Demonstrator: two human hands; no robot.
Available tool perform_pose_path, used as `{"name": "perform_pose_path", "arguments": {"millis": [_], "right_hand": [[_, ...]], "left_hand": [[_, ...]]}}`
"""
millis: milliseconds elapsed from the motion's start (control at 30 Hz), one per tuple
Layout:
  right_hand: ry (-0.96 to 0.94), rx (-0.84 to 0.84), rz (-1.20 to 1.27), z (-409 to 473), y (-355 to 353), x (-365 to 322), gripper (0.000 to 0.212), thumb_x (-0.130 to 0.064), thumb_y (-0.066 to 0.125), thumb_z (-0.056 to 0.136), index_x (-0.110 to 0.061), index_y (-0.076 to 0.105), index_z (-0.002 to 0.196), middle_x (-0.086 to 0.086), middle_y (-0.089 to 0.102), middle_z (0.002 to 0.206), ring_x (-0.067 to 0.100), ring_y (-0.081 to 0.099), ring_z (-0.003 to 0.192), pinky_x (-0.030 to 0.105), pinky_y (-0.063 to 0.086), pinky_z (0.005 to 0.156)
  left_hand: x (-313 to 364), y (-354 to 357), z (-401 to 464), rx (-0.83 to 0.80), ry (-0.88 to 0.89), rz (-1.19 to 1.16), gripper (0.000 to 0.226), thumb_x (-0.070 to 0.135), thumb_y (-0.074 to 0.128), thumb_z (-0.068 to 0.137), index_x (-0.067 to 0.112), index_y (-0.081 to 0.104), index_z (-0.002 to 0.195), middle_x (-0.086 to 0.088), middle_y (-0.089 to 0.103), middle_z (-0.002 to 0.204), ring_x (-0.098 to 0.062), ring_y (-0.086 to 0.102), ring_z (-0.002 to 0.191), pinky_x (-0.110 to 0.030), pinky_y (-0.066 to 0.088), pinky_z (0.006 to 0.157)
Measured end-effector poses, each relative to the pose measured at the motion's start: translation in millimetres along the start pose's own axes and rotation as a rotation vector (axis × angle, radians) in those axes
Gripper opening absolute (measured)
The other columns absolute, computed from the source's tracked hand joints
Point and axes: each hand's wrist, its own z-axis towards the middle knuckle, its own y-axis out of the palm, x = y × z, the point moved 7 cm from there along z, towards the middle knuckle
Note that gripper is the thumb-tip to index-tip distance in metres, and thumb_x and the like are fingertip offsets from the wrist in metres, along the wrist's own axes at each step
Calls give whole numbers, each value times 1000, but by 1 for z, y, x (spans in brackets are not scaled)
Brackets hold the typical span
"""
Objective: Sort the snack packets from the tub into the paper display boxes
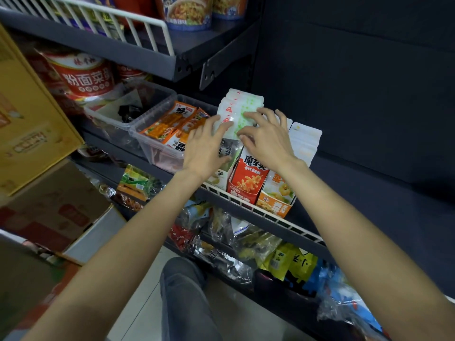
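Both hands (pixel 205 146) (pixel 267 136) press packets (pixel 240 112) (three paper boxes (pixel 248 178)).

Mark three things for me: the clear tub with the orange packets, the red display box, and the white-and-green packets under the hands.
clear tub (pixel 157 153), head view, its front wall.
red display box (pixel 248 178), head view, its printed front.
white-and-green packets (pixel 242 107), head view, top packet's face.

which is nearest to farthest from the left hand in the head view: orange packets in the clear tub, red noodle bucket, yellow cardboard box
From the left hand:
1. Orange snack packets in the clear plastic tub, just to its left.
2. Red round noodle bucket, farther left, at the shelf back.
3. Yellow cardboard box, at the far left edge.
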Motion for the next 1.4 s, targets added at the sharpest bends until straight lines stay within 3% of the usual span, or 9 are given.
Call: {"name": "perform_pose_path", "arguments": {"millis": [133,333,533,700,933,1100,1167,1267,1400], "right_hand": [[35,24,-6,0,1,-7,28,-30,47,96,-23,72,105,2,52,133,25,35,129,42,13,106],[190,156,117,10,-16,-4,26,-23,47,97,-18,65,115,5,64,113,27,49,108,33,23,89],[252,57,35,40,-9,5,21,-16,49,95,-19,67,106,5,70,101,26,52,105,32,27,92],[242,114,24,39,-6,6,20,-18,49,96,-16,67,105,7,69,100,26,52,102,32,27,90],[241,120,-3,40,-6,6,20,-16,50,95,-14,67,104,7,68,100,26,50,103,33,31,91],[236,177,-16,37,-20,4,22,-18,51,93,-15,65,111,5,60,114,26,46,110,34,30,91],[237,196,-1,33,-26,7,26,-19,54,92,-16,64,116,4,56,122,26,44,115,34,30,93],[231,141,4,28,-26,11,27,-23,50,95,-19,65,117,-1,53,129,23,42,119,33,27,94],[222,74,-1,24,-22,16,30,-26,45,98,-22,63,122,-4,51,135,20,40,123,32,25,95]], "left_hand": [[-8,0,-4,-44,-4,24,90,43,77,70,29,28,144,-4,27,150,-26,38,129,-40,30,102],[-21,-6,-8,6,-81,-45,77,46,75,73,28,38,138,-7,35,143,-26,36,129,-42,31,102],[-16,-3,-8,4,-46,1,77,42,74,75,28,36,141,-7,37,144,-28,39,127,-42,30,102],[-17,1,-6,-18,-49,48,77,47,71,76,28,36,141,-6,43,139,-27,39,125,-40,29,101],[-16,0,-6,-41,-68,20,73,45,72,75,29,39,138,-7,43,138,-28,40,124,-40,29,102],[-12,-17,8,22,-139,-297,65,35,69,81,14,40,134,-9,54,128,-27,52,116,-37,39,93],[-8,-21,17,6,-131,-395,77,29,71,81,9,30,143,-12,48,137,-27,48,123,-35,40,95],[-2,-13,26,-86,-122,-408,89,28,72,82,7,18,149,-11,27,153,-24,29,139,-32,30,108],[-3,-8,28,-72,-126,-441,87,22,73,80,10,22,149,-9,30,152,-22,30,139,-31,30,108]]}}
